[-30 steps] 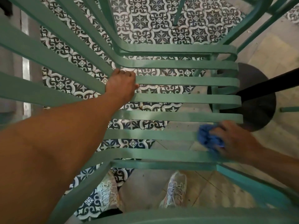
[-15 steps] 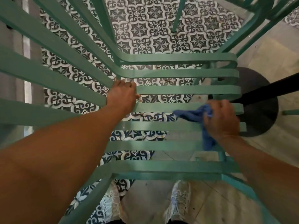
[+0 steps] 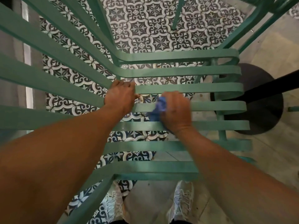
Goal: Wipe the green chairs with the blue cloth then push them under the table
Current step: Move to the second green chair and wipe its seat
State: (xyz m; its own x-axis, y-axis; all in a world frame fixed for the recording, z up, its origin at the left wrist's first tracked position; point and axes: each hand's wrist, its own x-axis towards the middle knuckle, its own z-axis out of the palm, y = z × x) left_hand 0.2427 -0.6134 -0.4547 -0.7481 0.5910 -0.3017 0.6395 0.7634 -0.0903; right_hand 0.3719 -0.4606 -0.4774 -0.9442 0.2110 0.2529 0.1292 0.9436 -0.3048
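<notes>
- Wiping is judged to be the step in hand: the blue cloth (image 3: 159, 109) is bunched inside the right hand (image 3: 175, 112), whose fingers are curled round it, and it is pressed on the seat slats near the centre of the frame.
- The left hand (image 3: 120, 96) is seen just left of centre, its fingers curled over a slat where the seat bends into the backrest, so the green chair (image 3: 210, 88) is taken to be steadied by it.
- The two hands are near each other, with a narrow gap between them.
- The cloth is mostly hidden by the right hand; only a crumpled lobe shows at that hand's left edge, so no clear long axis can be told for it.
- The seat slats are laid with their long axis left to right across the frame, rounded ends towards the right; the backrest slats fan away to the upper left.
- A dark round base (image 3: 265, 113) and a black post, probably the desk's, are seen at the right edge, beyond the slat ends.
- The next move is judged to call for strokes drawn along each slat, the lower slats included, before any push towards that base is made.
- Patterned floor tiles (image 3: 153, 26) and two pale shoes (image 3: 182, 202) show through the gaps.
</notes>
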